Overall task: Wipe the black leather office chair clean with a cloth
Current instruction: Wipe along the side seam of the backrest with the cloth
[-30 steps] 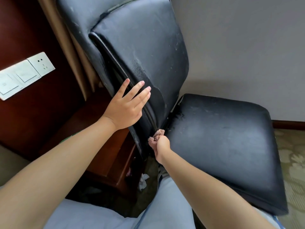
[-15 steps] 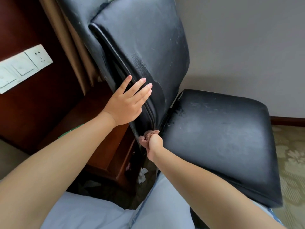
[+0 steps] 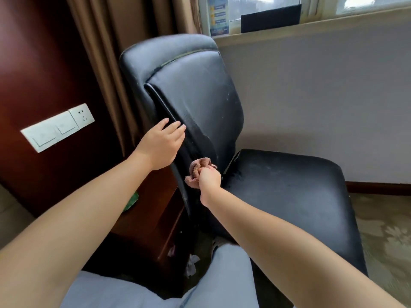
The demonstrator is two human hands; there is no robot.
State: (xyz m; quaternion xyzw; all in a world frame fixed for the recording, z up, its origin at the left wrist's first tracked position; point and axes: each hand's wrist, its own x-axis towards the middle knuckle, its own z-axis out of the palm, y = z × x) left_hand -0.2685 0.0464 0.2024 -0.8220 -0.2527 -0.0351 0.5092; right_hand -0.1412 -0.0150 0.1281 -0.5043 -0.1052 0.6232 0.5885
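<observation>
Against the side edge of the black leather office chair [image 3: 195, 101] the left hand [image 3: 161, 144] lay flat — fingers straight, grip released — steadying the backrest. Just below it, the right hand [image 3: 209, 177] kept its grip clenched round a bunched pinkish-brown cloth [image 3: 196, 167] — pressed to the backrest's lower edge, beside the seat.

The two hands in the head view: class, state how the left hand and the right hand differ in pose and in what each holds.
The left hand lies open, fingers straight, against the side edge of the chair backrest; the right hand is a closed fist. The left hand holds nothing, while the right hand grips a bunched brown cloth. The left hand sits higher than the right hand. Both are bare and reach toward the backrest.
</observation>
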